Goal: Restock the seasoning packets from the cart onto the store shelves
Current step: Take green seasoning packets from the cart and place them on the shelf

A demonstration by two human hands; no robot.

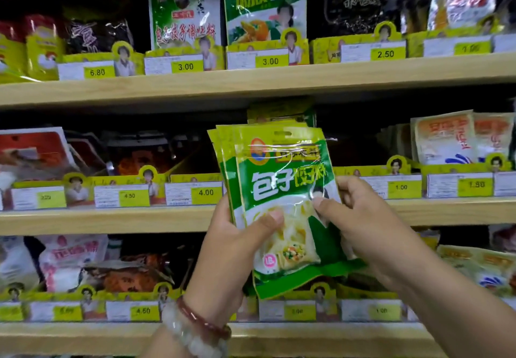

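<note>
Before middle shelf (111, 219), 12 o'clock — green packets (282, 204) pinched by left hand (231, 248), right hand (363, 218); best squared up, slid in upright.

A shop aisle; wooden shelves (251, 81) above and behind the hands hold packaged seasonings; yellow price tags (185, 66) line every shelf edge around them.

Three light wooden shelves: upper shelf (251, 84), middle shelf (111, 219), lower shelf (307, 335). Each carries upright seasoning packets (185, 17) standing in yellow-green cardboard display trays (268, 54) along its front edge, the trays fronted by price labels (186, 66).
</note>
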